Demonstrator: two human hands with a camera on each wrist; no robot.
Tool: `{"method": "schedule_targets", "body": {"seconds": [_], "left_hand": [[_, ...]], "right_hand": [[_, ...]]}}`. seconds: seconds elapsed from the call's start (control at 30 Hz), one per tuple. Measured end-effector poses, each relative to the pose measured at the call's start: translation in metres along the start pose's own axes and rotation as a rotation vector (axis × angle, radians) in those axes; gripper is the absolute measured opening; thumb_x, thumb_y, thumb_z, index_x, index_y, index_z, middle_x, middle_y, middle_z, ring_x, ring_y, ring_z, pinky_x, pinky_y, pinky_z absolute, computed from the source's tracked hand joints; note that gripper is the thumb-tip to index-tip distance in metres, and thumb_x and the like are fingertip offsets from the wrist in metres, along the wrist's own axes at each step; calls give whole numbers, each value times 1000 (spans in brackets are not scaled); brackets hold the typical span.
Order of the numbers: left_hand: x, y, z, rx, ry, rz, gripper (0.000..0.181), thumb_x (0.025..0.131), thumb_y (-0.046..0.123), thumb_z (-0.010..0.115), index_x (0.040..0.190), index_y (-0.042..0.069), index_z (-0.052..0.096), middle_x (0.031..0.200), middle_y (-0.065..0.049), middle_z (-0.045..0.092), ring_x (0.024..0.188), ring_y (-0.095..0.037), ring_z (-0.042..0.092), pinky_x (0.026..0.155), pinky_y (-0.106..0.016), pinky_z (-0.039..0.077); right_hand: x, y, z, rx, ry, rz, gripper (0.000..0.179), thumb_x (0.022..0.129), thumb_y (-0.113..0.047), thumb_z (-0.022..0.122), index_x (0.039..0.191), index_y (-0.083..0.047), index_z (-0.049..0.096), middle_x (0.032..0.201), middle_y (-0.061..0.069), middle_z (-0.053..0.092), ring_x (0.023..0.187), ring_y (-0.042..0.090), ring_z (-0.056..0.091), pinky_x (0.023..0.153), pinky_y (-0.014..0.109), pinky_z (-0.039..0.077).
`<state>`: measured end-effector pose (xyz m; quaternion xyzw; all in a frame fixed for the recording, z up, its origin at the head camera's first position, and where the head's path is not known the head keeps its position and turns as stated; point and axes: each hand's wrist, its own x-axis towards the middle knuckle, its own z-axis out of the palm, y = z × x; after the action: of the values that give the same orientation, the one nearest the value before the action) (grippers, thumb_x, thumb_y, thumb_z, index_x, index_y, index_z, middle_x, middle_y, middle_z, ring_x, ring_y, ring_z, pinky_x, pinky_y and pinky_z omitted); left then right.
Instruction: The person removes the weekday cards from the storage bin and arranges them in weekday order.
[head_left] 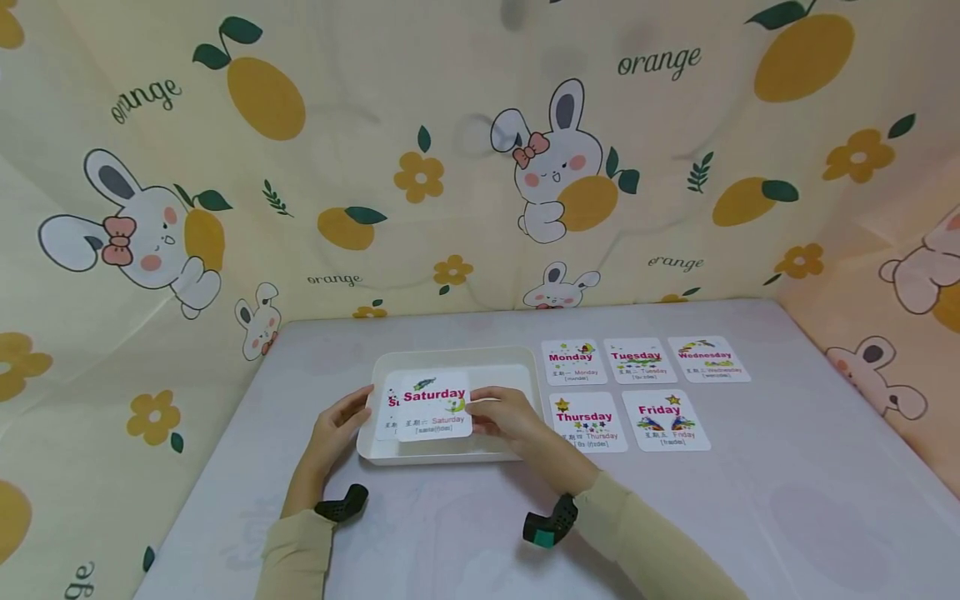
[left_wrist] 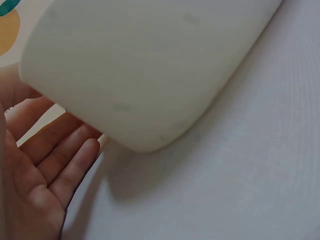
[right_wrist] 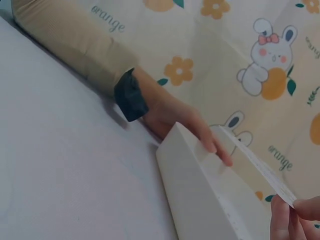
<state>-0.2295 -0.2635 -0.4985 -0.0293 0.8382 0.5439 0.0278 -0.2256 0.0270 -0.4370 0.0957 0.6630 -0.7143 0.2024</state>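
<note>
A white card printed "Saturday" (head_left: pixel 435 406) is pinched at its right edge by my right hand (head_left: pixel 510 421). In the right wrist view, the card (right_wrist: pixel 257 162) is tilted above the tray, its edge between thumb and fingers (right_wrist: pixel 282 220). Behind it in the head view, another card (head_left: pixel 389 417) shows only its left strip, with red letters mostly hidden. Both appear over the white rectangular tray (head_left: pixel 450 457). My left hand (head_left: pixel 339 429) rests at the tray's left end, fingertips at the rim. Loosely bent fingers (left_wrist: pixel 70 150) lie beside the tray wall in the left wrist view.
Right of the tray, cards lie in two rows: Monday (head_left: pixel 573 363), Tuesday (head_left: pixel 640 361) and Wednesday (head_left: pixel 708 360) behind, Thursday (head_left: pixel 588 422) and Friday (head_left: pixel 667 421) in front. A patterned cloth (head_left: pixel 450 100) rises behind the pale table (head_left: pixel 450 533).
</note>
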Motion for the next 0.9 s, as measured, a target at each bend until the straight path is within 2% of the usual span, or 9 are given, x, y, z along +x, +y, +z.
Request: {"method": "schedule_targets", "body": {"seconds": [0.07, 0.17, 0.23, 0.47, 0.53, 0.7, 0.9], "left_hand": [[0, 0, 0, -1, 1, 0, 46, 97, 29, 55, 141, 18, 49, 151, -3, 46, 134, -22, 48, 114, -33, 37], [0, -1, 0, 5, 5, 6, 46, 97, 29, 56, 141, 18, 49, 151, -4, 47, 133, -22, 48, 109, -22, 38], [0, -1, 0, 8, 8, 10, 46, 97, 28, 56, 141, 17, 49, 150, -4, 47, 133, -22, 48, 107, -19, 39], [0, 0, 0, -17, 4, 13, 46, 97, 26, 56, 141, 15, 49, 151, -6, 46, 135, -25, 48, 116, -43, 35], [0, 0, 0, -18, 3, 15, 46, 97, 26, 56, 141, 14, 49, 151, -6, 46, 135, -26, 48, 116, -43, 35], [0, 0, 0, -8, 5, 8, 45, 97, 25, 56, 141, 15, 49, 150, -5, 48, 135, -24, 48, 113, -33, 38], [1, -1, 1, -32, 8, 5, 45, 97, 23, 56, 140, 14, 50, 150, -7, 47, 136, -27, 47, 116, -45, 35]], "right_hand": [[-3, -1, -3, -1, -4, -1, 27, 87, -3, 65, 114, 1, 63, 88, 8, 70, 67, 9, 64, 59, 17, 54], [-6, -2, -9, 0, -10, -21, 28, 87, -3, 64, 114, 3, 62, 90, 9, 71, 68, 9, 65, 60, 17, 54], [-8, -3, -13, -2, -11, -33, 29, 87, -3, 63, 115, 3, 62, 90, 8, 71, 69, 9, 65, 61, 17, 54], [-12, -4, -26, -24, -23, -53, 31, 88, -3, 61, 118, 4, 59, 86, 4, 69, 71, 9, 64, 63, 17, 53], [-13, -4, -30, -35, -25, -56, 32, 88, -4, 61, 119, 5, 58, 85, 2, 69, 71, 8, 63, 62, 16, 53], [-19, -5, -40, -66, -32, -61, 33, 89, -6, 61, 120, 5, 57, 86, 1, 69, 71, 7, 63, 62, 15, 52], [-25, -10, -52, -96, -42, -63, 36, 89, -8, 62, 122, 5, 56, 85, -1, 69, 73, 7, 62, 65, 16, 52]]}}
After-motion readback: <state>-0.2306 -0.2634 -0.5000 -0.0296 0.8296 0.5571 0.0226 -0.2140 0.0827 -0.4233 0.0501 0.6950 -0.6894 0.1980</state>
